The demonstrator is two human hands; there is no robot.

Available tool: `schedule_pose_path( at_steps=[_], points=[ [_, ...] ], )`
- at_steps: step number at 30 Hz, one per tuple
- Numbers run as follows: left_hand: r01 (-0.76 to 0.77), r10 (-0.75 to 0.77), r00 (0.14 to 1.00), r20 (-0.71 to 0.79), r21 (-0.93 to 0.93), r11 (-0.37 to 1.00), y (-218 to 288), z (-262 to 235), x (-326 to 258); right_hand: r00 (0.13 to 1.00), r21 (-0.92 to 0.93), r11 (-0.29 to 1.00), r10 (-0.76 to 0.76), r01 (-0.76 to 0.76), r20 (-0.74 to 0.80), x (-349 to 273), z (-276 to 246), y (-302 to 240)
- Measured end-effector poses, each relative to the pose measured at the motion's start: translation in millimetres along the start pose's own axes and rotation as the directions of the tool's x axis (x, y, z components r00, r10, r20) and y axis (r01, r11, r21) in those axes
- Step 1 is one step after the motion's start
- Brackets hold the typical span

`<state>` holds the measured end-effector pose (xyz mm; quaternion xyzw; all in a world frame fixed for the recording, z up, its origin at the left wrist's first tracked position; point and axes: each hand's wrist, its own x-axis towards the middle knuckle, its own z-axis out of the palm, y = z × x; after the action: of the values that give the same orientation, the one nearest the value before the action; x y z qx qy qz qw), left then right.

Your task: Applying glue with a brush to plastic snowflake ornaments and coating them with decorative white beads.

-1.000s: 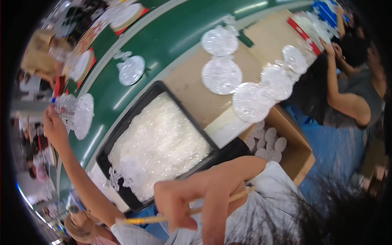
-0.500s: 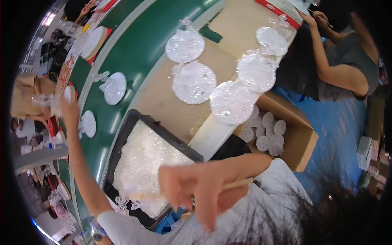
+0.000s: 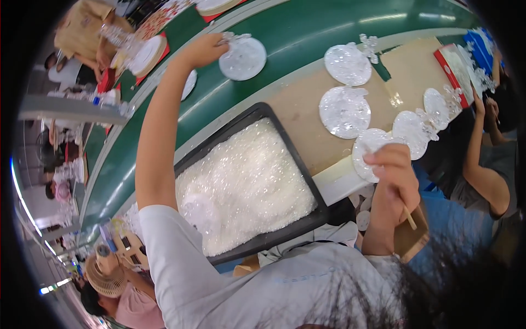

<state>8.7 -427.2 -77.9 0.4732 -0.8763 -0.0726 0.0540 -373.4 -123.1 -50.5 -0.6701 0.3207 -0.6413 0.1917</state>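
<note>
My left arm stretches far out over the green conveyor. The fingers of my left hand (image 3: 204, 50) are closed on the clear ornament (image 3: 234, 38) at the edge of a round white glittery disc (image 3: 244, 59). My right hand (image 3: 395, 174) is bent inward, wrapped round a thin wooden stick (image 3: 410, 217) whose lower end pokes out below the palm; its other end is hidden. The right fingertips overlap another white disc (image 3: 366, 143), and I cannot tell whether they touch it. A black tray (image 3: 266, 109) of clear-white glittery granules (image 3: 246, 170) lies between my arms, with a pale disc (image 3: 200, 215) in it.
Several more glittery discs (image 3: 345, 112) lie on the brown board (image 3: 298, 109). Another disc (image 3: 189, 85) sits by my left forearm on the conveyor (image 3: 307, 27). A cardboard box (image 3: 413, 241) stands below my right hand. A co-worker (image 3: 487, 170) works at the far right.
The view has turned, so the tray and discs appear shifted. My left hand has come onto a disc on the conveyor. My right hand has moved from over the tray to the discs, keeping the stick.
</note>
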Motion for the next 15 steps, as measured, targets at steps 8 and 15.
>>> schedule_pose_path(
  at_steps=[8,15],
  points=[
    [-0.056,0.229,0.934,-0.273,0.521,0.852,89,-68,-85,0.933,-0.298,0.943,-0.033,0.148,0.357,87,78,-23],
    [0.060,-0.016,0.995,-0.095,0.479,0.876,200,-94,-193,0.779,-0.289,0.916,-0.038,0.277,0.626,79,138,-22]
  ],
)
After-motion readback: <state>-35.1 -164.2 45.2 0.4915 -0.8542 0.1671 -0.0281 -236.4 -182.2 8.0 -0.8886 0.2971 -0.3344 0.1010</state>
